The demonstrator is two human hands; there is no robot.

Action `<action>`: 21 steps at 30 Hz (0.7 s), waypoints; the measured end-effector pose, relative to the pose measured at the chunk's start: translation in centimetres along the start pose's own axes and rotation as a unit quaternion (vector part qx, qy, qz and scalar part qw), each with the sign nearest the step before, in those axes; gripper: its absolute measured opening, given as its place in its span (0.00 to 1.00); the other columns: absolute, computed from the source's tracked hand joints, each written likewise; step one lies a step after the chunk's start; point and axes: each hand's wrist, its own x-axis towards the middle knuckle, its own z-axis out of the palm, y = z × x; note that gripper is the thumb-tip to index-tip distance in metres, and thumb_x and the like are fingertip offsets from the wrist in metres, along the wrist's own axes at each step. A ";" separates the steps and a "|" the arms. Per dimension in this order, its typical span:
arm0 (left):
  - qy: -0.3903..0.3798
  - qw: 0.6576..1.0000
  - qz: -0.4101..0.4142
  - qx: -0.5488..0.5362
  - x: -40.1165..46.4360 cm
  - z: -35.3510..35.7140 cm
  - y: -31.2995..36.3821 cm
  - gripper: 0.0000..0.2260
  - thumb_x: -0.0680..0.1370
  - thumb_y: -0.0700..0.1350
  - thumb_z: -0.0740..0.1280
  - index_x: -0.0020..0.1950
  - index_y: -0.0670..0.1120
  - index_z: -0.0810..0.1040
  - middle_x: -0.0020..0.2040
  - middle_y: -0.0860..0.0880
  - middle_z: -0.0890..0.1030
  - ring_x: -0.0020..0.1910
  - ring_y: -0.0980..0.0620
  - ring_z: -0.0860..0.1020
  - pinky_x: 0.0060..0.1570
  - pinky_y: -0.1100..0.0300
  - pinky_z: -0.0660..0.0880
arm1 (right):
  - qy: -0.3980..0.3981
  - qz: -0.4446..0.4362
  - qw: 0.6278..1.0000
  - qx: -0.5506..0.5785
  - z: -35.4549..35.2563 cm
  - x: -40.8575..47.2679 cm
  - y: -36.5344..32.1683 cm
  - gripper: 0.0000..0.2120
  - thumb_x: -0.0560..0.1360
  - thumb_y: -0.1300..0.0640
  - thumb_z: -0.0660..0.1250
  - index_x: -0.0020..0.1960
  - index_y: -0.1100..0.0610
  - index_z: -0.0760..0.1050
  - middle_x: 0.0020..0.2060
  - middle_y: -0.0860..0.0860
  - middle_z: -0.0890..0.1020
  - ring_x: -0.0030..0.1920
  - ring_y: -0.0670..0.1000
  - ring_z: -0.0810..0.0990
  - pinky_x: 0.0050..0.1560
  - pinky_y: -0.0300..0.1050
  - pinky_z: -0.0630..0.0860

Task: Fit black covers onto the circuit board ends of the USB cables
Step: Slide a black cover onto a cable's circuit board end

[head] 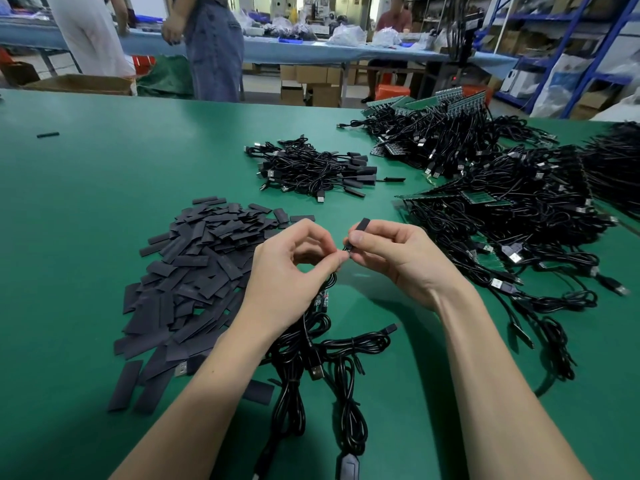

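Observation:
My right hand (394, 258) pinches a black cover (360, 230) between thumb and fingers, tilted up above the green table. My left hand (294, 271) pinches the thin black USB cable (332, 277) right at the cover's lower end, and its fingers also hold a bundle of cables with small bare circuit boards (322, 301) hanging below the palm. The board going into the cover is hidden by my fingertips. The bundle's coiled cables (322, 351) lie on the table between my forearms.
A heap of flat black covers (194, 271) lies to the left. A pile of covered cables (311, 168) sits at the middle back. Large stacks of cables on green board panels (502, 209) fill the right side. People stand beyond the table's far edge.

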 end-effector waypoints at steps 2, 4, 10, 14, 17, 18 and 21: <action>0.002 1.000 0.002 0.001 0.0 0.0 0.0 0.09 0.73 0.40 0.78 0.41 0.48 0.79 0.36 0.53 0.83 0.38 0.54 0.83 0.44 0.64 0.78 | -0.004 0.001 1.000 -0.007 0.1 0.0 0.1 0.06 0.65 0.61 0.76 0.41 0.58 0.86 0.39 0.55 0.86 0.39 0.48 0.85 0.44 0.35 0.81; 0.005 1.000 0.000 0.000 0.1 0.0 0.0 0.08 0.73 0.40 0.78 0.42 0.47 0.79 0.37 0.53 0.83 0.39 0.53 0.84 0.44 0.63 0.78 | -0.011 0.004 1.000 -0.010 0.1 0.0 0.1 0.05 0.65 0.60 0.76 0.41 0.57 0.86 0.40 0.54 0.86 0.40 0.47 0.85 0.43 0.34 0.80; -0.003 1.000 -0.015 -0.001 0.0 -0.1 -0.1 0.08 0.73 0.41 0.78 0.42 0.48 0.79 0.38 0.52 0.84 0.40 0.52 0.84 0.46 0.56 0.81 | -0.022 0.000 0.999 -0.035 0.1 0.0 0.2 0.04 0.66 0.58 0.76 0.41 0.56 0.87 0.38 0.52 0.86 0.38 0.46 0.83 0.43 0.35 0.80; 0.001 0.997 -0.065 -0.038 0.2 0.0 -0.4 0.07 0.74 0.39 0.77 0.44 0.47 0.81 0.37 0.48 0.85 0.41 0.46 0.84 0.47 0.48 0.81 | 0.025 -0.046 0.996 -0.067 0.7 0.1 0.5 0.08 0.68 0.61 0.77 0.46 0.59 0.84 0.36 0.53 0.86 0.36 0.47 0.83 0.43 0.38 0.80; -0.007 0.995 -0.076 -0.068 0.4 -0.1 -0.4 0.08 0.73 0.37 0.77 0.45 0.48 0.81 0.42 0.50 0.86 0.43 0.53 0.84 0.48 0.59 0.81 | 0.047 -0.096 0.989 -0.104 1.0 0.2 0.3 0.06 0.70 0.65 0.77 0.47 0.59 0.84 0.35 0.51 0.86 0.37 0.45 0.83 0.43 0.38 0.81; -0.009 0.994 -0.077 -0.074 0.4 -0.2 -0.3 0.08 0.73 0.37 0.77 0.45 0.48 0.81 0.42 0.50 0.86 0.44 0.54 0.84 0.48 0.61 0.81 | 0.047 -0.108 0.987 -0.113 1.2 0.2 0.3 0.06 0.71 0.66 0.77 0.46 0.59 0.84 0.35 0.50 0.86 0.37 0.45 0.83 0.42 0.38 0.80; 0.002 0.993 -0.085 -0.086 0.5 -0.2 -0.3 0.09 0.73 0.35 0.77 0.46 0.47 0.81 0.40 0.51 0.86 0.43 0.55 0.84 0.49 0.62 0.81 | 0.042 -0.124 0.984 -0.120 1.5 0.2 0.3 0.06 0.71 0.67 0.77 0.45 0.60 0.83 0.36 0.51 0.86 0.38 0.46 0.84 0.43 0.39 0.81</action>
